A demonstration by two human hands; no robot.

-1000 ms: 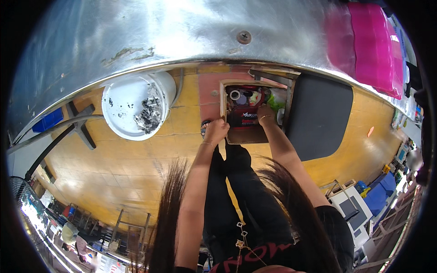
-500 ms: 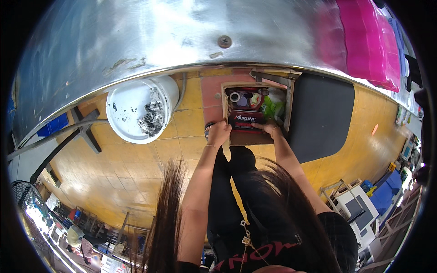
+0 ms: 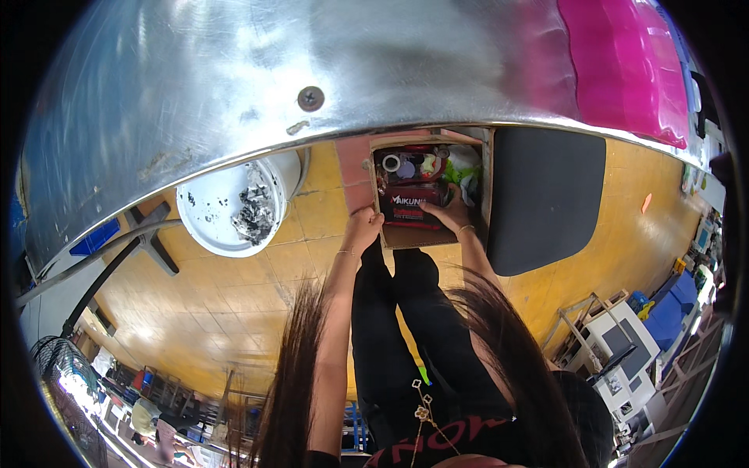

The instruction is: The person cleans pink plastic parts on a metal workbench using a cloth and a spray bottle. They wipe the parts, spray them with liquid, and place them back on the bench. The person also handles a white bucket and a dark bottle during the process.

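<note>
A cardboard box sits on the tiled floor under the edge of a metal table. It holds a red and black packet, a roll of tape, a green item and other small things. My left hand grips the box's left wall. My right hand reaches inside and rests on the right end of the red and black packet. Both forearms come down from the box past my dark trousers and long hair.
A shiny metal tabletop fills the upper view, with a pink plastic container at its right. A white bucket with dark debris stands left of the box. A black mat lies to the right.
The view has shifted closer to the box. My right hand has moved from the upper right part of the box down onto the red and black packet. My left hand stays at the box's left wall.
</note>
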